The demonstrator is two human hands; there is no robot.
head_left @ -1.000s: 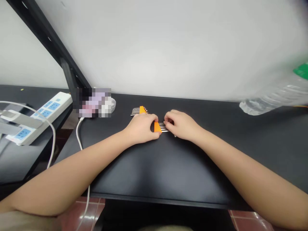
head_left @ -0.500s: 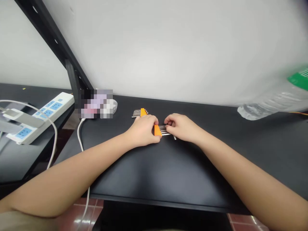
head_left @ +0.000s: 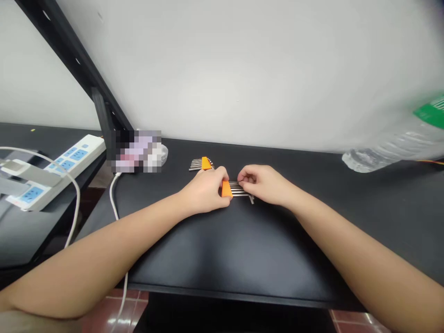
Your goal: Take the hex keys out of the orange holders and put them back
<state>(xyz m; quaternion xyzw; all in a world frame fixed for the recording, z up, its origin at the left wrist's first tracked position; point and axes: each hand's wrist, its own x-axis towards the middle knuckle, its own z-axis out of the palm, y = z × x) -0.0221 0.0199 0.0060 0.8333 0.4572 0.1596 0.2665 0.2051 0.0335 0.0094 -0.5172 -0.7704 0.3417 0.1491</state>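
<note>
My left hand is closed round an orange holder, thumb on the near side and fingers on the far side. Several silver hex keys run out of this holder to the right, side by side, a short bent end showing at the near right. My right hand is closed in a pinch at the right part of the keys; its fingers cover their far ends. Just behind my left hand lies a second orange holder with its own row of hex keys, partly hidden by the hand.
A white power strip lies on a surface to the left, and a white cable crosses the black table. A clear plastic bottle lies at the right. Behind stands a white wall; a black metal bar slants at the left.
Hardly anything differs. The view has shifted slightly, and a little more of the hex keys' bent ends shows beside my right hand. Both hands keep their places.
</note>
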